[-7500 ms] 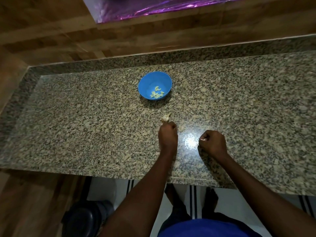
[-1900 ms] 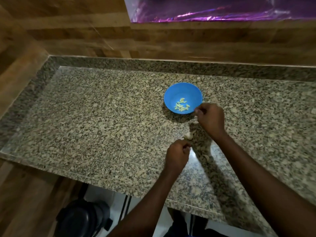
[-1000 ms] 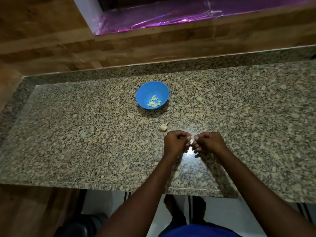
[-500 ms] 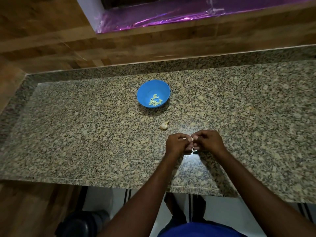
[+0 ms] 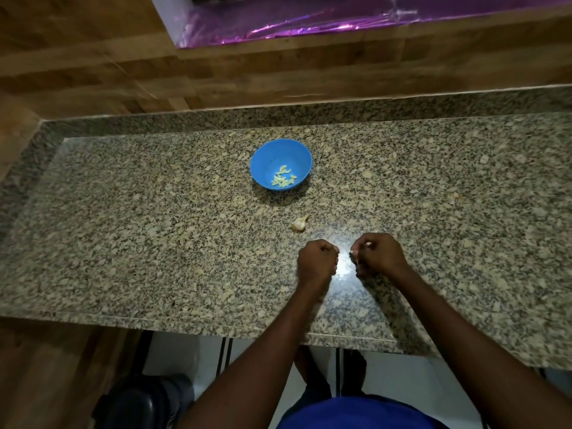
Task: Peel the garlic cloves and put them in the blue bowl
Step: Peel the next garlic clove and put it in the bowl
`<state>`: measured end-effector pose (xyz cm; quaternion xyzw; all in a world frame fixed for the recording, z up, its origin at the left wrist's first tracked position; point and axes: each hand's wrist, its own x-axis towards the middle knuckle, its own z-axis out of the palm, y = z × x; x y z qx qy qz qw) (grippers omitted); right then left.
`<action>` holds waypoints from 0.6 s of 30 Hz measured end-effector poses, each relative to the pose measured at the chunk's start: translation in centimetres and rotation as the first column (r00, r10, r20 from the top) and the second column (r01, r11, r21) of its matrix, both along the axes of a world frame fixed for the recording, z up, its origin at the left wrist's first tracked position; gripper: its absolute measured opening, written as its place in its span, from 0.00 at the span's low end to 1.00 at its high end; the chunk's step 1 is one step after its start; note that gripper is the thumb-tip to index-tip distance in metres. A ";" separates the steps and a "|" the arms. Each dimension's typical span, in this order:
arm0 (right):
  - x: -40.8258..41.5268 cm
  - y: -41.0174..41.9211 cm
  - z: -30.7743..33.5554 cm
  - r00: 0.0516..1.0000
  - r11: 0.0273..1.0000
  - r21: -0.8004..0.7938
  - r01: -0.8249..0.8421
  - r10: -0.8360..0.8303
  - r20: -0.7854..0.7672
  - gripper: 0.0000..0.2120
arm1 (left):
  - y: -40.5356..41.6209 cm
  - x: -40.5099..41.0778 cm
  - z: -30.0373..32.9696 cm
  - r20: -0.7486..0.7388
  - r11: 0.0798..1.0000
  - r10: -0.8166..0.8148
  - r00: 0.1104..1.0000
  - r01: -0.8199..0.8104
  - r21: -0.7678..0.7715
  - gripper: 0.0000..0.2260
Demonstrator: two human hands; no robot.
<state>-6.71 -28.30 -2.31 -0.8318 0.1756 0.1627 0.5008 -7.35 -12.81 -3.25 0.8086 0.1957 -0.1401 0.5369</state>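
Left hand (image 5: 316, 262): fist curled over the counter (image 5: 154, 227), thumb against the fingertips; whatever it may pinch is hidden, so I cannot tell if it holds a clove.
Right hand (image 5: 379, 257): fingers curled, tips pinching a small pale scrap (image 5: 353, 252), clove or skin I cannot tell.
Change in the hands: half a second ago the two fists touched at the fingertips; now they are apart, with a bright glare on the stone showing between them.
Bowl (image 5: 269, 156): blue, upright on the counter beyond the hands, well apart from them, in the same place as before.
Peeled cloves (image 5: 283, 178): a small yellowish heap on the bowl's floor, toward its near side; the heap looks unchanged.
Garlic piece (image 5: 299, 223): pale, unpeeled, lying on the counter between the bowl and the left hand, near the hand but not touching it; it has not moved.
Wall (image 5: 93, 72): wood panels behind the counter.
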 end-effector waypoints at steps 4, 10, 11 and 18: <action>0.5 0.9 0.0 0.988 0.943 -0.301 -0.141 0.153 0.019 0.06 | 1.2 0.4 0.3 0.080 0.988 -0.129 0.988 0.121 0.097 0.07; 1.2 1.3 0.0 0.971 0.886 -0.414 -0.210 0.240 0.021 0.07 | 1.5 0.4 0.3 0.108 0.916 -0.294 0.950 0.248 0.316 0.07; 1.4 1.2 0.1 0.967 0.864 -0.451 -0.224 0.254 0.006 0.08 | 1.5 0.5 0.2 0.110 0.897 -0.323 0.940 0.267 0.352 0.08; 1.1 2.4 -0.3 0.902 0.621 -0.733 -0.277 0.430 0.023 0.08 | 1.8 0.4 -0.3 0.122 0.835 -0.400 0.908 0.307 0.458 0.09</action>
